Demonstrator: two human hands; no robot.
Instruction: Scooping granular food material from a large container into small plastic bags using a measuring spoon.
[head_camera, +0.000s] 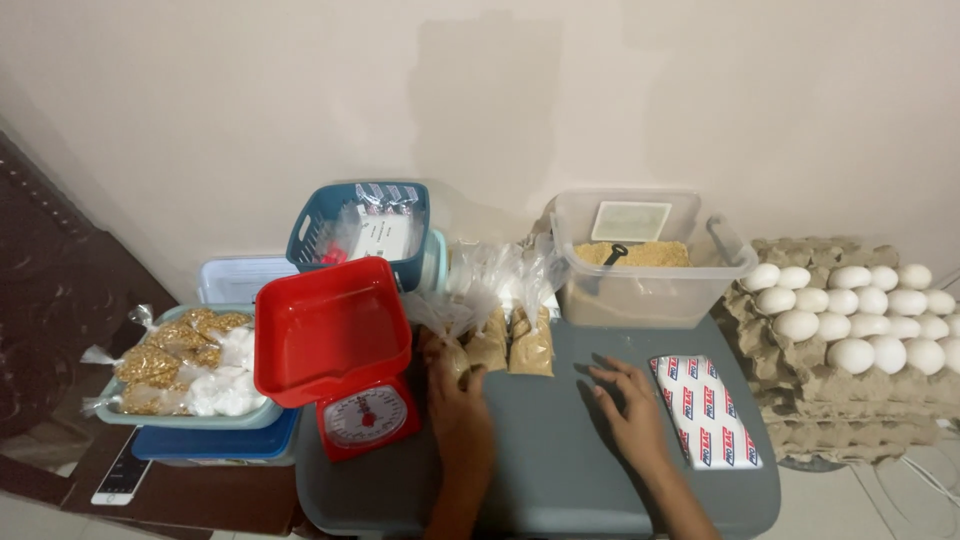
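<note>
Nearest the viewer, the person's right hand (628, 398) lay flat and released on the grey worktop (545, 460), fingers spread, holding nothing. Just to its right lay a flat white packet with red and blue print (705, 410). The left hand (452, 385) reached forward and grasped a small clear bag of brown powder (458, 352), the leftmost in a row; two more filled bags (510, 345) stood just beside it, their twisted plastic tops upright. Left of that hand stood a red kitchen scale (345, 350) with a square red pan and round dial. Farther left, a pale tray (180, 415) held bagged grains and white packets. Behind the bags, a clear tub (650, 285) held brown powder and a black scoop. A blue basket (362, 230) stood at the back; stacked egg trays (850, 320) with white eggs filled the right side.
</note>
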